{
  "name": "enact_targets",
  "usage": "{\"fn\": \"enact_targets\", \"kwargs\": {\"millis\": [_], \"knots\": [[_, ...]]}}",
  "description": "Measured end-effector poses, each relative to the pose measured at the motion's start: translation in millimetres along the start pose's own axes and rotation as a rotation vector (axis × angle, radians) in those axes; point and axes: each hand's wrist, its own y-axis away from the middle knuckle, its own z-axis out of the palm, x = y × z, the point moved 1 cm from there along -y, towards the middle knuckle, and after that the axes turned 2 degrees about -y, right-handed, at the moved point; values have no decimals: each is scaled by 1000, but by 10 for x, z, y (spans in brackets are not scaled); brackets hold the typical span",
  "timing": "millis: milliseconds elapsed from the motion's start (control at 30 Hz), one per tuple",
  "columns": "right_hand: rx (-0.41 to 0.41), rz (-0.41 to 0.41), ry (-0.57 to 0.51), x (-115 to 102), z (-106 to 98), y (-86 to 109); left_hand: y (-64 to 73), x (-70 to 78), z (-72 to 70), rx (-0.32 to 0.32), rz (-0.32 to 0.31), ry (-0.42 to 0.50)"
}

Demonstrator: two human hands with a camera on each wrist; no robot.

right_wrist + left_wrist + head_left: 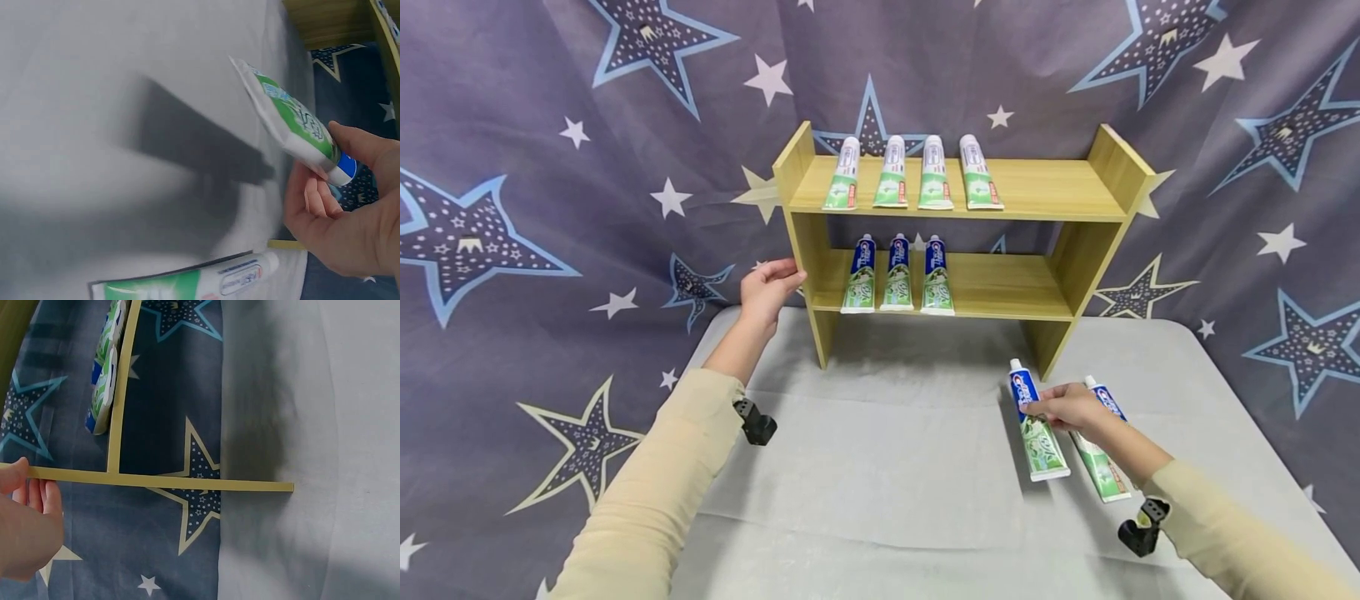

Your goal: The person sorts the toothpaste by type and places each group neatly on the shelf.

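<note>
My right hand (1067,407) pinches a blue, green and white toothpaste tube (1039,442) between thumb and fingers. In the right wrist view this tube hangs above the cloth, its shadow falling to one side and its flat end pointing away from the hand. My left hand (769,290) grips the left side panel (206,484) of a two-tier wooden shelf (1037,190), thumb on one face and fingers on the other. Close to the right forearm lie a green and white toothpaste tube (156,286) and a blue-topped one (1107,400), partly hidden by the arm.
On the upper tier, several green and white tubes (935,175) lean in a row. Three blue and green tubes (898,275) stand along the lower tier's left part. A pale cloth (865,475) covers the table; a star-patterned curtain (700,208) hangs behind.
</note>
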Motion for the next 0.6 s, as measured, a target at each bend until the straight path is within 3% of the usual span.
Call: {"fn": "enact_targets", "kwargs": {"millis": [300, 600], "knots": [[-59, -11, -61, -179, -90, 93, -75, -96, -47, -32, 72, 17], [-104, -8, -109, -445, -206, 161, -8, -11, -1, 6, 14, -4]]}}
